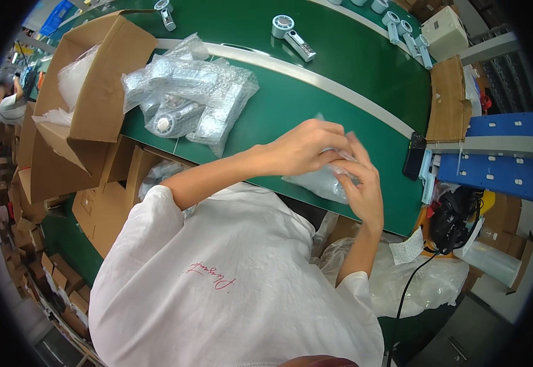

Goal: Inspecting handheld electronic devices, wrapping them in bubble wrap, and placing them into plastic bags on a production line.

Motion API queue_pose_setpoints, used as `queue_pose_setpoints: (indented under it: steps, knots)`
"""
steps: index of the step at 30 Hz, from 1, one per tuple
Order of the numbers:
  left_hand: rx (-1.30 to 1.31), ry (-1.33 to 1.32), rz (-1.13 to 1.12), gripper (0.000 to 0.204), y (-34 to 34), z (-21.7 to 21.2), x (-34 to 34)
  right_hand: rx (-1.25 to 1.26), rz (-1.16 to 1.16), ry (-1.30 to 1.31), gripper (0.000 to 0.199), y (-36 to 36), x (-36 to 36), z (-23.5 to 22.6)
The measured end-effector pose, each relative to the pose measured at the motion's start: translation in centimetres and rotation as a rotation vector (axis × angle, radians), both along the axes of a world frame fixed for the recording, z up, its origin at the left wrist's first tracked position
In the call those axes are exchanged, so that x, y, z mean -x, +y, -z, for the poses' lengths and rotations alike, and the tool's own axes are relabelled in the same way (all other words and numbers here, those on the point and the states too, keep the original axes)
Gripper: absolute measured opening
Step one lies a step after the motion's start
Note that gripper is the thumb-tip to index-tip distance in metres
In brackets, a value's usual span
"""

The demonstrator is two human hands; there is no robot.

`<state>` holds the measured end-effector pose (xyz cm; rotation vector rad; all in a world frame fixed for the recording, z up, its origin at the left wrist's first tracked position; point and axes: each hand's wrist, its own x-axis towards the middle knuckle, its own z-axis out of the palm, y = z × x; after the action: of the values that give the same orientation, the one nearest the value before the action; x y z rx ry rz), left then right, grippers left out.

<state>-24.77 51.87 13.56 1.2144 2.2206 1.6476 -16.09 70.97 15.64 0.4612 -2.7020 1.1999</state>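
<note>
My left hand (313,147) and my right hand (362,180) meet over the right part of the green worktable. Their bent fingers close on a clear plastic bubble bag (318,185), which lies at the table's near edge. The fingers partly cover the bag, and what it holds cannot be made out. To the left of my hands lies a pile of bubble-wrapped handheld fans (187,98); a round fan head shows through the wrap. Beyond the metal rail, an unwrapped handheld fan (294,38) rests on the dark green belt.
An open cardboard box (98,67) with plastic bags inside stands at the left. More fans (407,38) lie at the far right. A phone (414,156) and a light-blue fan part (426,177) lie at the table's right end. Below hangs a black cable (404,293) beside plastic sheeting (425,284).
</note>
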Motion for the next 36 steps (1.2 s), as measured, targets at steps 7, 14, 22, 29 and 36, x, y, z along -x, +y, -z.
queue_pose_setpoints:
  steps: [7,14,22,29,36]
  knots:
    - [0.328,0.202,-0.021,0.03,-5.6,-2.1,3.9,0.169,0.125,-0.226,0.028,-0.3,-0.2,-0.2]
    - [1.024,0.332,-0.163,0.051,-19.0,1.5,12.0,0.172,0.038,-0.18,0.028,0.0,-0.1,0.1]
    - [0.65,0.494,-0.38,0.01,-19.1,-6.4,10.6,-0.1,-0.075,0.014,0.031,1.5,-1.3,-1.7]
    - [0.007,0.413,-0.525,0.011,-14.3,-10.7,6.2,-0.135,-0.127,0.091,0.029,0.8,-2.1,-6.4]
    - [-0.075,0.197,-0.267,0.021,-2.9,-5.5,2.0,-0.226,-0.148,0.13,0.027,-0.9,-0.3,-6.7]
